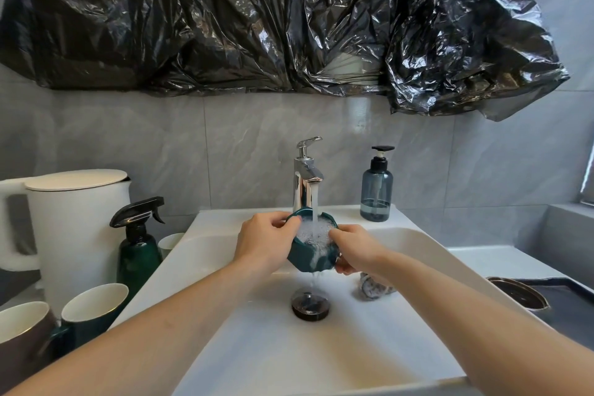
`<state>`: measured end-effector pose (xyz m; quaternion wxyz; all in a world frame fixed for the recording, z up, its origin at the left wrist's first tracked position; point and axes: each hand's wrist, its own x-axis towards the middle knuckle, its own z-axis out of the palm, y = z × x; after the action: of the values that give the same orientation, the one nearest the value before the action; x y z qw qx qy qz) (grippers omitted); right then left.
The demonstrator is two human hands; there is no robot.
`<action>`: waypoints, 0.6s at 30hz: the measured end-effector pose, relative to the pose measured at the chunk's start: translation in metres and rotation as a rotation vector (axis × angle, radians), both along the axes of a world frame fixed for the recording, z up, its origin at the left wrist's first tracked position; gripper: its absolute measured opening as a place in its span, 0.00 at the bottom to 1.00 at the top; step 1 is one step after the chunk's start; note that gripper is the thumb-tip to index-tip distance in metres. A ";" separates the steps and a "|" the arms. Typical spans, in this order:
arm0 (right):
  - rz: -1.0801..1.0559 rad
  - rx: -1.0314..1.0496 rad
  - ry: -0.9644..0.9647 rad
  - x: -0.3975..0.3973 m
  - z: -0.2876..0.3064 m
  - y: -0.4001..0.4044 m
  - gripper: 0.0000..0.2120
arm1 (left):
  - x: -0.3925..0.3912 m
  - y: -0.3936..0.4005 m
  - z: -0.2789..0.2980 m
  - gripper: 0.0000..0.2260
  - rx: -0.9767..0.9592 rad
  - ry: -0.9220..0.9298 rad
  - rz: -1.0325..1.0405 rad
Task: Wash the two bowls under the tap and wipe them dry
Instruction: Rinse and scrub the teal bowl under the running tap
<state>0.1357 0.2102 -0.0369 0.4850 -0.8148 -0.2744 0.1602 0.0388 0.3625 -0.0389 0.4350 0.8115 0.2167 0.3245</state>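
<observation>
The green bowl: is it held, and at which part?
Yes. The left hand grips the green bowl at its left rim; the right hand grips its right rim.

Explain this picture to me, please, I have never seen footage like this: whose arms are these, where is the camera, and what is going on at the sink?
The single picture comes from a wide-angle camera worn on a person's head, looking forward and down, so the two bare arms are the wearer's own. No robot is involved. The left hand and the right hand both hold a dark green bowl under the running chrome tap; foamy water spills over into the white sink above the drain. A crumpled cloth lies in the basin. Left of the sink stand a white kettle, a green spray bottle and cups. A blue pump bottle stands behind, and black plastic sheeting covers the wall above.
</observation>
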 end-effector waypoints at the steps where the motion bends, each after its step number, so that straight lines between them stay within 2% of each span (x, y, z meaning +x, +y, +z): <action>1: 0.000 -0.006 0.000 0.000 0.000 -0.001 0.12 | 0.001 0.001 -0.001 0.12 0.009 -0.006 0.000; 9: -0.059 0.000 -0.034 0.005 0.000 -0.004 0.14 | 0.007 0.001 -0.006 0.19 -0.042 0.044 -0.118; 14: -0.141 -0.033 -0.128 0.014 0.000 -0.006 0.15 | 0.010 0.000 -0.008 0.16 -0.167 0.154 -0.233; 18: -0.204 -0.094 -0.216 0.017 0.004 -0.010 0.17 | 0.014 -0.001 -0.013 0.14 -0.193 0.232 -0.297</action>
<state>0.1526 0.1998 -0.0327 0.4276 -0.8727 -0.2330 0.0342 0.0524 0.3614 -0.0523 0.5259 0.8210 0.1734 0.1391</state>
